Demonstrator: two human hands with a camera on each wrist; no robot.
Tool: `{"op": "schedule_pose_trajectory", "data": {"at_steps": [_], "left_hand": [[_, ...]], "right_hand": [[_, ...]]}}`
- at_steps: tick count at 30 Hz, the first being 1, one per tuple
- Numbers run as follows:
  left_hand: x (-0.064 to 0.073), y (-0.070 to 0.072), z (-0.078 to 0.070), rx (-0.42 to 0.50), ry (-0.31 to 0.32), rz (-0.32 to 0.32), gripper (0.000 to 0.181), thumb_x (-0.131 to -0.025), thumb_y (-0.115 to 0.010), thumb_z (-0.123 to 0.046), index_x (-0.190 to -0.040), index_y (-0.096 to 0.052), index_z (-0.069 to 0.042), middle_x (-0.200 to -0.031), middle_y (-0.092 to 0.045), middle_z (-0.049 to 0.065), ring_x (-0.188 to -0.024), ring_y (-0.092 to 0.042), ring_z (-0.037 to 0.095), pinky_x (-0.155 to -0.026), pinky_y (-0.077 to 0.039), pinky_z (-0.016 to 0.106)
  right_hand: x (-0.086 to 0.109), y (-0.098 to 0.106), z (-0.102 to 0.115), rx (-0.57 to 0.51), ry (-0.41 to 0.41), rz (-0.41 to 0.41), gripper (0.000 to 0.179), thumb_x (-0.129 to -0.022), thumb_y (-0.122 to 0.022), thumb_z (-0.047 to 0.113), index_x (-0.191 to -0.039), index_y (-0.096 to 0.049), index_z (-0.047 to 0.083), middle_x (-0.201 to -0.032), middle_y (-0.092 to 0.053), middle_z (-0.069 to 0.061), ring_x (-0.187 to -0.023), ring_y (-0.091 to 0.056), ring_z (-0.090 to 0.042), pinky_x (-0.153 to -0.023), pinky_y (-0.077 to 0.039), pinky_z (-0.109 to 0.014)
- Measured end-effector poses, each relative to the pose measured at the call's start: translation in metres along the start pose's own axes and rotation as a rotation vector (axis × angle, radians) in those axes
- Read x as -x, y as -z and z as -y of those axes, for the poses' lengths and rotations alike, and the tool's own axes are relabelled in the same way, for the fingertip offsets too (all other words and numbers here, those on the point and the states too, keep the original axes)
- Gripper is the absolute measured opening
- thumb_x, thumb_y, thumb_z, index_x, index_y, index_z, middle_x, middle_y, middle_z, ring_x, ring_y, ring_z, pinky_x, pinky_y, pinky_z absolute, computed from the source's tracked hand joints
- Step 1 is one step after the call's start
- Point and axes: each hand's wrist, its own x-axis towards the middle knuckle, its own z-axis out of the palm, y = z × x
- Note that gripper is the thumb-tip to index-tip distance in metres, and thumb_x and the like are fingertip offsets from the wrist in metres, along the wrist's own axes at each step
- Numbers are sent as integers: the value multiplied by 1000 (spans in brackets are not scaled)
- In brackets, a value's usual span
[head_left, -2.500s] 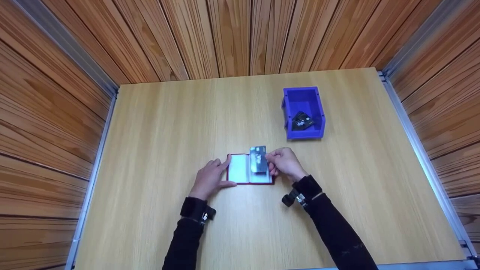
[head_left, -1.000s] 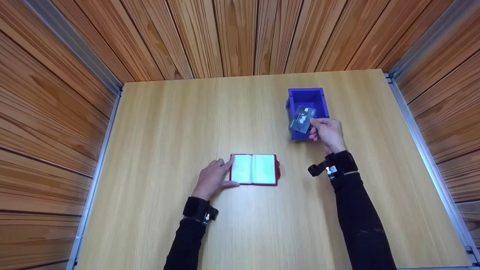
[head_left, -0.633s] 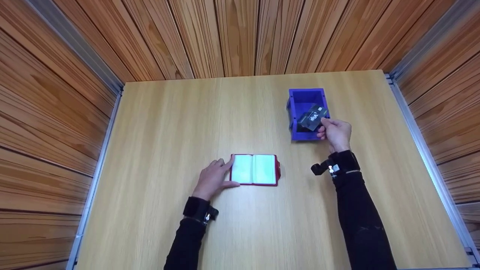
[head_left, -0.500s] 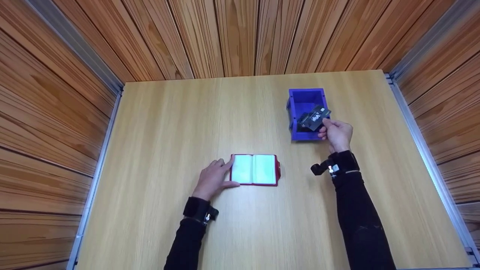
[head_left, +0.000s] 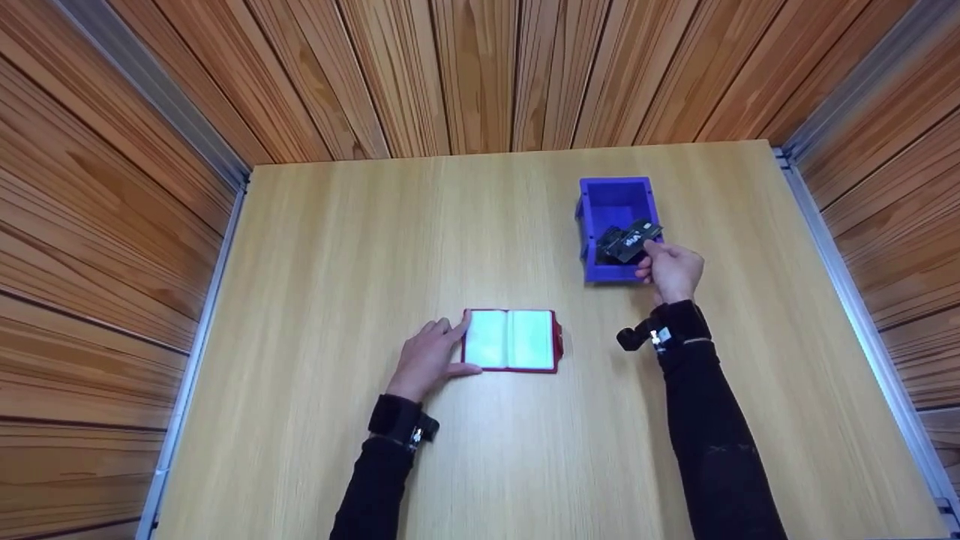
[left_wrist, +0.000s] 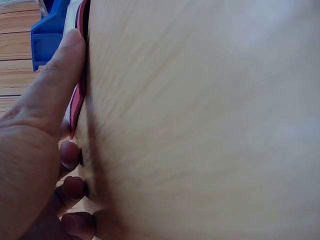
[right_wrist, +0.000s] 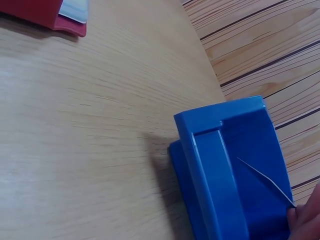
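A small red card holder with clear pages lies open on the table. My left hand steadies its left side, index finger at the upper left edge and thumb along the lower one. The left wrist view shows that thumb straight against the red cover, the other fingertips down on the table. My right hand pinches a dark bank card by its near corner, low over the purple-blue bin. Other dark cards in the bin are partly hidden beneath it. Edge-on, the card appears in the right wrist view.
The bin stands at the table's right rear, beyond the holder. Wood-panelled walls and metal rails bound the wooden table. Each wrist wears a black camera band.
My right hand has carried the card from the holder's right page to the bin, then tilted it lower over the other cards. My left hand has stayed at the holder.
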Motion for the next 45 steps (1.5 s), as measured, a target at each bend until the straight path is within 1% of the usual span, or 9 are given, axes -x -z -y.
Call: {"op": "schedule_pose_trajectory", "data": {"at_steps": [3, 7, 13, 18, 21, 25, 32, 36, 45], "left_hand": [[0, 0, 0, -6, -1, 3, 106, -78, -78, -62, -164, -31, -22, -95, -45, -1, -80, -38, 15, -69, -33, 28], [1, 0, 1, -4, 5, 2, 106, -78, -78, -63, -164, -31, -23, -96, -46, -1, -81, -39, 15, -69, -35, 29], [3, 0, 1, 17, 11, 5, 106, -78, -78, -62, -164, -31, -23, -97, -46, 0, -82, -39, 16, -70, -34, 30], [4, 1, 2, -11, 6, 7, 105, -79, -76, -64, -164, -30, -23, -97, -47, 0, -80, -38, 15, -68, -34, 29], [4, 1, 2, -17, 4, 5, 106, -78, -75, -65, -164, -30, -23, -96, -47, 0, -79, -38, 15, -67, -34, 29], [4, 1, 2, -10, 2, 1, 106, -78, -76, -64, -164, -30, -23, -96, -47, 0, -79, -38, 15, -68, -34, 29], [2, 0, 1, -14, -16, -5, 106, -78, -76, -64, -164, -31, -22, -97, -50, 1, -80, -39, 16, -69, -37, 30], [1, 1, 1, -23, -18, -7, 106, -78, -75, -65, -164, -31, -22, -97, -50, 1, -80, -40, 15, -69, -37, 30], [1, 0, 2, -17, -15, -3, 105, -78, -76, -64, -164, -31, -22, -97, -50, 1, -81, -39, 15, -70, -36, 29]], "right_hand": [[0, -3, -6, 4, -5, -6, 10, -97, -70, 5, -91, -69, -4, -50, -60, -1, -37, -55, -9, -38, -42, -21], [0, -9, -12, 20, -5, -14, 13, -98, -69, 5, -102, -69, -6, -51, -61, 0, -38, -55, -8, -38, -42, -20], [2, -18, -19, 24, -30, -68, 19, -98, -69, 6, -111, -69, -8, -53, -62, 0, -38, -55, -7, -39, -43, -20], [3, -23, -24, 94, -47, -108, 26, -99, -69, 10, -119, -70, -7, -53, -62, 3, -39, -56, -6, -42, -46, -21], [3, -25, -26, 107, -65, -131, 29, -99, -69, 11, -122, -70, -6, -53, -62, 4, -40, -56, -6, -44, -48, -22], [4, -28, -29, 115, -88, -145, 30, -100, -67, 13, -124, -69, -5, -55, -62, 4, -43, -57, -5, -45, -48, -22], [2, -30, -33, 225, -110, -163, 31, -102, -65, 18, -124, -70, -3, -53, -61, 8, -43, -57, -4, -45, -48, -22], [1, -30, -33, 244, -119, -162, 30, -102, -64, 19, -123, -71, -1, -53, -62, 8, -44, -58, -4, -47, -49, -23], [-7, -34, -30, 351, -167, -216, 30, -101, -67, 20, -123, -73, 1, -49, -59, 9, -42, -58, -4, -52, -53, -24]]}}
